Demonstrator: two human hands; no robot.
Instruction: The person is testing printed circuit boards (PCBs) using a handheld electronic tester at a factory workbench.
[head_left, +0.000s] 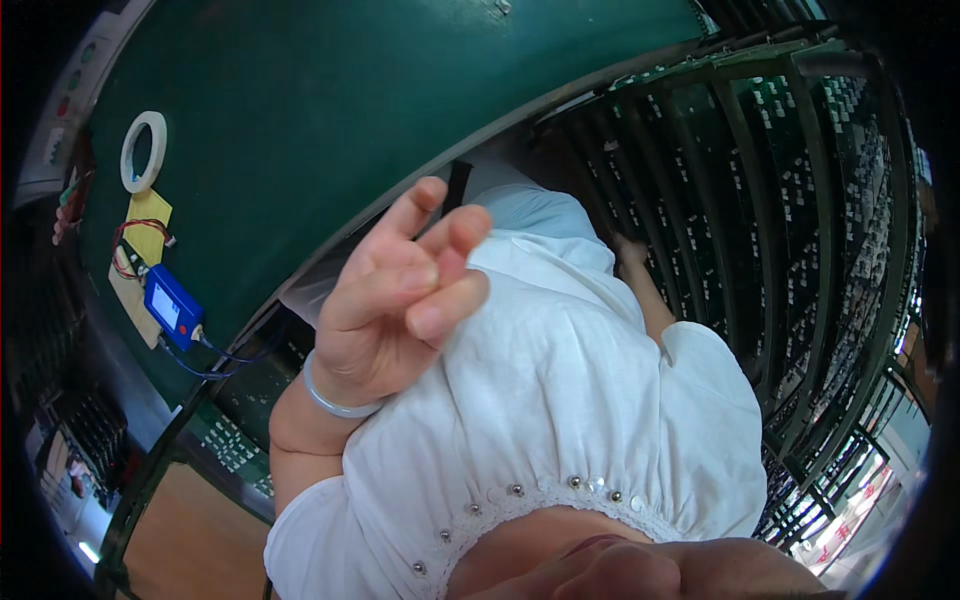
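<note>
My left hand (405, 285) is raised in front of my white blouse (560, 350), near the front edge of the green table. Its fingers are loosely bent and apart, with nothing seen in them. A pale bangle (335, 402) circles that wrist. My right hand (630, 252) hangs low beside the dark rack (735, 190), small in view. Its fingers cannot be made out, and whether it touches the rack is unclear. On the table's left side lies a blue handheld device (172, 305) with a lit screen and a blue cable (232, 357).
The green tabletop (300, 120) spreads across the upper left. A roll of white tape (128, 155) lies beyond a yellow pad (150, 225) with red and black wires (121, 243). Racks of panels with small white parts stand close on the right. A brown board (195, 535) is at lower left.
</note>
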